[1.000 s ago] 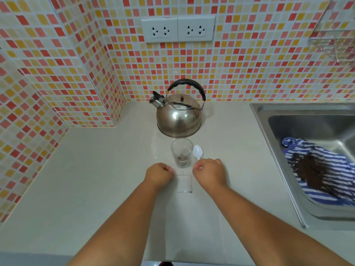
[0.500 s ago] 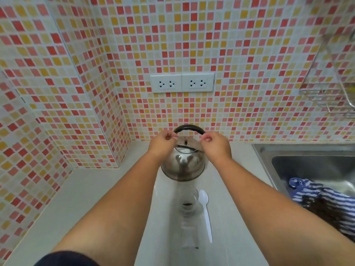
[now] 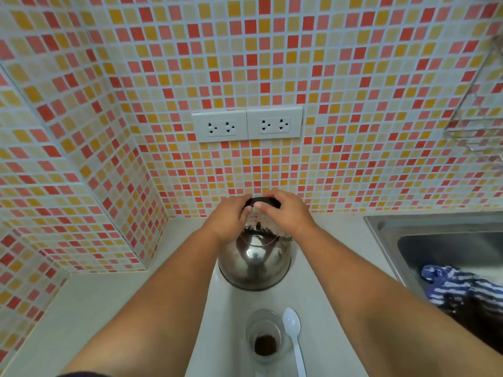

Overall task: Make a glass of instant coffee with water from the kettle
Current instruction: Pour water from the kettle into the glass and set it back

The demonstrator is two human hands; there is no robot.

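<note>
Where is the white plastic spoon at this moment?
In the head view, the white spoon lies flat on the counter at the bottom centre, just right of the glass with coffee powder, in front of the kettle.

Under my hands I see the kettle (image 3: 254, 263), polished metal, mirror-glossy and smooth, with a matt black handle (image 3: 262, 201) that looks like plastic between my fingers. Nearer me than the hands, the glass (image 3: 265, 338) is clear and smooth, holding grainy dark coffee powder (image 3: 265, 345); beside it lies a glossy white plastic spoon (image 3: 293, 336). The counter (image 3: 89, 308) looks smooth and pale. Right of my right hand (image 3: 285, 210), the sink (image 3: 435, 240) is brushed metal, holding striped cloth (image 3: 457, 288).
</note>
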